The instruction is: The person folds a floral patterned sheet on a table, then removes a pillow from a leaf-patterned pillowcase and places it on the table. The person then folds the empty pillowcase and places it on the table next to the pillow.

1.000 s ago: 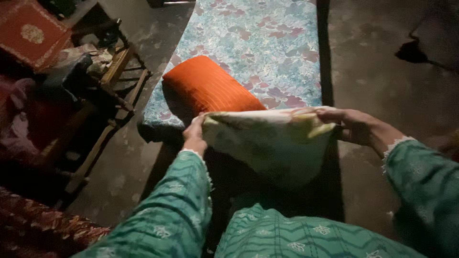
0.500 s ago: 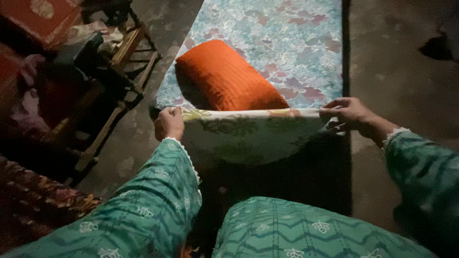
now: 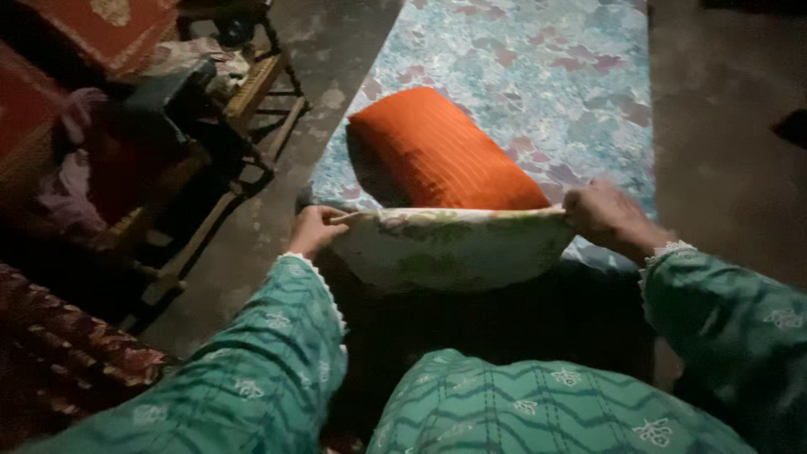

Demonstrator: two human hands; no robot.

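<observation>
My left hand (image 3: 313, 229) and my right hand (image 3: 605, 217) each grip one top corner of a pale floral pillowcase (image 3: 450, 249), holding it stretched flat between them so it hangs down. Right behind its top edge lies an orange ribbed pillow (image 3: 441, 154) on a narrow bed with a blue floral sheet (image 3: 546, 76). Both arms wear green patterned sleeves with white lace cuffs.
A wooden chair frame (image 3: 244, 109) piled with dark clothes stands to the left of the bed on the grey concrete floor (image 3: 723, 151). A red patterned cloth (image 3: 92, 25) lies at the top left, and a dark floral fabric (image 3: 76, 353) at the lower left.
The pillowcase has been pulled taut and wider, and lowered closer to the orange pillow. Both hands have moved further apart, and the view has shifted right.
</observation>
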